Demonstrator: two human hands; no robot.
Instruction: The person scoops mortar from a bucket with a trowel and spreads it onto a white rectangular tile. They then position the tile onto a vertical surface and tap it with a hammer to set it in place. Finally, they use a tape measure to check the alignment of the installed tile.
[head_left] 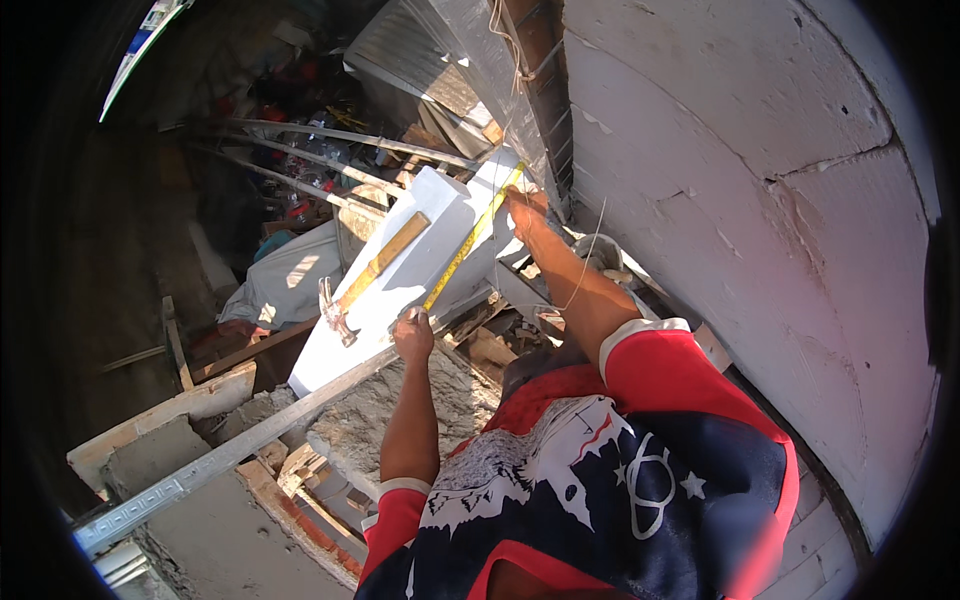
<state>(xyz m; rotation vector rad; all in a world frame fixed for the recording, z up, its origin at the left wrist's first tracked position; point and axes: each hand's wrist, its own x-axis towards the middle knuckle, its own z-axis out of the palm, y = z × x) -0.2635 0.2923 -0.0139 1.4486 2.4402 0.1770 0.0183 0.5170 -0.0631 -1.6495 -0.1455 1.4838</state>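
A yellow measuring tape (466, 244) is stretched slantwise over a white block (436, 240). My left hand (413, 335) pinches its near end at the block's near edge. Farther up, my right hand (524, 212) closes on the tape near the block's far end; its fingers are partly hidden. A claw hammer (384, 262) with a yellowish handle lies on the block to the left of the tape, its metal head toward the near left.
A rough pale wall (720, 150) rises close on my right. Long thin poles (320, 160) reach from dark clutter at the far left. A metal bar (220, 455) slants across the lower left beside a mortar-covered slab (365, 420). Broken pieces (490, 348) lie below the block.
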